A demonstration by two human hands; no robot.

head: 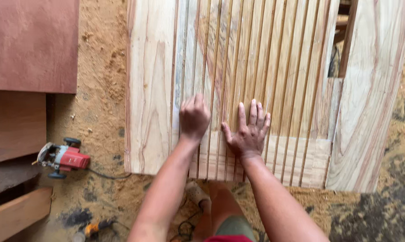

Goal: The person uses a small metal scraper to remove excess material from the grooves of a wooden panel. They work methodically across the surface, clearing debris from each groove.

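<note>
A wide wooden panel (pixel 151 85) with several thin vertical slats (pixel 274 67) lies flat below me. My left hand (pixel 194 117) rests on the slats near the panel's lower edge with its fingers curled under; whether it holds anything is hidden. My right hand (pixel 247 132) lies flat beside it, fingers spread, palm down on the slats. Both forearms reach up from the bottom of the view.
A red power router (pixel 61 157) with a black cord lies on the sawdust floor at left. Reddish boards (pixel 32 45) stack at far left. A yellow tool (pixel 93 228) sits at bottom. A broad plank (pixel 372 94) flanks the panel's right side.
</note>
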